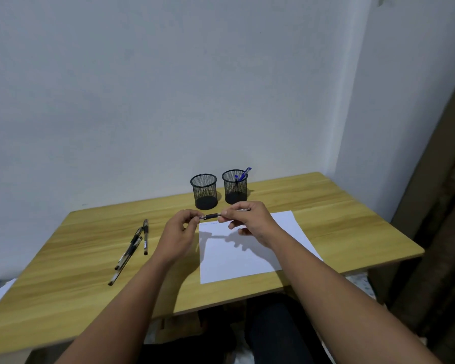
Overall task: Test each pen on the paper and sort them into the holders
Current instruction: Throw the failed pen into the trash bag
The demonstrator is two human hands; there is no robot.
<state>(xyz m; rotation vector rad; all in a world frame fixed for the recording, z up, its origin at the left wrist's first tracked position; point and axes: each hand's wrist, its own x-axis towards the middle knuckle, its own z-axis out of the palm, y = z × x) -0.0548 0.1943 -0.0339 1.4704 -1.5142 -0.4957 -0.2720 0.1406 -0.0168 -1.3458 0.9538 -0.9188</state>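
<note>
Black mesh is what both holders are made of; they stand side by side at the far edge of the wooden bench. The left holder appears empty. The right holder contains a blue pen, which leans out over the rim, and possibly a second dark pen, though this cannot be told for certain.

A black pen is held level above the top edge of the paper, between the two hands. The left hand pinches one end with thumb and fingertips; the right hand pinches the barrel at the other end. The hands are close together, joined only through the pen. The grip suggests that the cap is being pulled off or pushed on; which of the two cannot be told.

Faint marks are seen near the top left corner of the paper, too small to read.

Three dark pens lie in a loose cluster on the bench, left of the paper and well apart from the holders.

Progress, as judged: early. At least one pen is sorted, one is in hand, and three are left to be tested and placed.
</note>
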